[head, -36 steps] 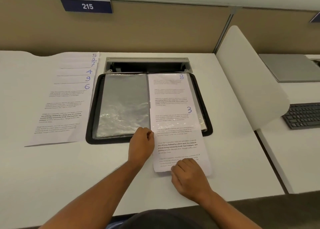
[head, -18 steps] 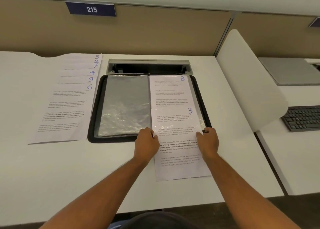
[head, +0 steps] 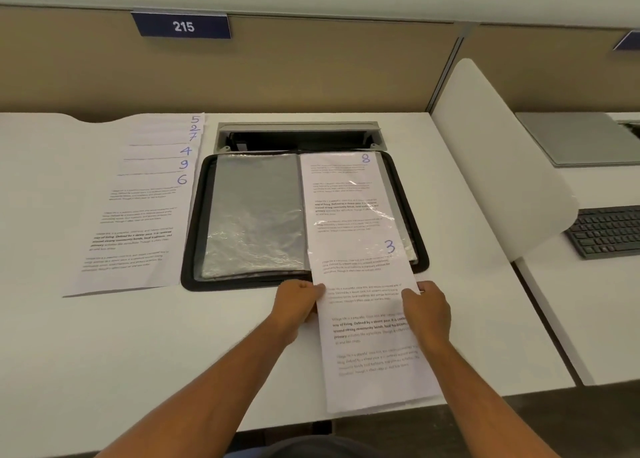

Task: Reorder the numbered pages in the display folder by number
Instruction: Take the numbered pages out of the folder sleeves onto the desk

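White page 3 (head: 367, 319) lies half out of the open folder (head: 304, 215) on the desk (head: 138, 353). Left hand (head: 298, 302) and right hand (head: 427, 310) pinch its side edges. Page 8 (head: 346, 191) above. Page stack (head: 138, 215) left of folder.

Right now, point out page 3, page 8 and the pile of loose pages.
page 3 (head: 372, 319): head view, on its printed middle.
page 8 (head: 341, 194): head view, on its upper text, inside the folder sleeve.
pile of loose pages (head: 138, 215): head view, on the top sheet's text.
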Available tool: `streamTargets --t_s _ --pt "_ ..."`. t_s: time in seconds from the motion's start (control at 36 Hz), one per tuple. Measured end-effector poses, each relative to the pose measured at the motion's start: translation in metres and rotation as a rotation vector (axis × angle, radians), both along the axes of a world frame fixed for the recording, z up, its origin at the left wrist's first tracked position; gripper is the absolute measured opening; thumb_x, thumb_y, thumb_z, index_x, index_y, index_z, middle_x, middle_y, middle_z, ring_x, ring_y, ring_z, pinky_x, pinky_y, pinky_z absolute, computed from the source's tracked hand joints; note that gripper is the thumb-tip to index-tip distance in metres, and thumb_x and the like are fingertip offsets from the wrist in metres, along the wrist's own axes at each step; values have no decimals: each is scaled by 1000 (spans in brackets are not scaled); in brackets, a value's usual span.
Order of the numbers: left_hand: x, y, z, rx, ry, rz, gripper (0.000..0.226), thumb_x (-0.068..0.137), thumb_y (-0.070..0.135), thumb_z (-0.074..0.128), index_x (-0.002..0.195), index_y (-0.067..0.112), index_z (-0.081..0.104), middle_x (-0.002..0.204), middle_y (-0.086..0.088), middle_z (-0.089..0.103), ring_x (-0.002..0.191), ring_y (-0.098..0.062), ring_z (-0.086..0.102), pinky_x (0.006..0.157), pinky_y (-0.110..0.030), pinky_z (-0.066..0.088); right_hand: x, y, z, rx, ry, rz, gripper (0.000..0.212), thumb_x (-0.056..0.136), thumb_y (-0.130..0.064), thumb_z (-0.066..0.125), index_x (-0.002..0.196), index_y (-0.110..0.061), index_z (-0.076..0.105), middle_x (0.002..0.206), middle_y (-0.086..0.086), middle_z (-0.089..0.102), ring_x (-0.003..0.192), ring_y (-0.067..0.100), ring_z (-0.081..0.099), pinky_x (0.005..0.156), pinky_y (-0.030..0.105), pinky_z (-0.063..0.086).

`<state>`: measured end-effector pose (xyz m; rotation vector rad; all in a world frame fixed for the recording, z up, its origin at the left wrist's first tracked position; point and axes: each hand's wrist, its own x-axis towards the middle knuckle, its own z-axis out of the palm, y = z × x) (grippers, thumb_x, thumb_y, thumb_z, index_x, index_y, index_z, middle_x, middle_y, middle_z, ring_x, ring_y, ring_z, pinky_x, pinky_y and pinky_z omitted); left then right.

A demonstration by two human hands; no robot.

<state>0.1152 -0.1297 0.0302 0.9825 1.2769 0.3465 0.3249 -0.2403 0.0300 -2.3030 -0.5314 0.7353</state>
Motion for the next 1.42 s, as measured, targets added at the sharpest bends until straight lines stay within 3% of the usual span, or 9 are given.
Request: streamTargets --t_s 0.19,0.31,0.42,0.58,0.75,0.97,1.14,1.28,1.42 --pt "-17 -15 19 -263 -201 -401 31 97 19 66 120 -1 67 104 -11 76 83 -17 71 71 -27 57 -9 -23 2 -34 -76 -28 10 99 -22 53 109 -18 55 99 -2 65 79 13 61 57 27 47" --pt "-24 -15 25 -243 -289 -608 33 97 19 66 129 9 65 122 -8 72 110 -27 70 81 -29 58 -18 -29 6 -33 -101 -65 22 101 -22 53 123 -18 56 107 -4 60 87 16 58 70 30 47" --pt "-29 -10 31 -177 -300 -655 32 98 19 65 129 11 66 122 -6 73 112 -28 70 84 -32 57 -30 -32 10 19 -79 -156 35 102 -21 53 136 -13 56 108 -3 55 96 20 55 80 36 46" --pt "-48 10 31 -80 -268 -484 31 98 18 63 125 5 64 117 -5 75 111 -30 70 93 -42 57 -50 -19 8 115 -23 -243 9 100 -18 53 98 -14 61 95 4 70 77 23 66 55 28 47" --pt "-75 34 30 24 -247 -300 28 96 14 69 118 0 59 108 -7 77 101 -24 74 89 -44 60 -77 15 16 206 53 -304 10 92 -15 57 83 -9 57 83 11 68 68 23 60 57 33 45" --pt "-138 83 24 210 -113 -13 15 98 16 66 103 2 65 97 -3 78 90 -20 76 83 -43 63 -143 82 26 268 96 -185 10 91 -8 58 96 -14 64 87 0 69 78 19 67 60 30 49" --pt "-193 122 19 344 26 203 18 99 25 64 94 10 70 87 -1 77 77 -18 74 59 -26 56 -194 135 24 274 89 -33 11 94 -10 59 95 -19 65 85 -3 68 78 14 64 63 28 47" --pt "-244 159 10 417 128 371 15 95 25 69 83 17 74 83 5 76 83 -19 73 80 -36 61 -239 178 20 262 77 133 16 98 -11 58 93 -24 64 88 -8 70 80 11 67 62 25 50" --pt "-290 185 8 449 234 482 12 93 24 69 84 22 76 86 10 75 86 -15 71 84 -37 59 -278 217 16 235 60 242 6 99 -13 61 99 -19 63 91 -6 70 80 10 68 62 23 51"
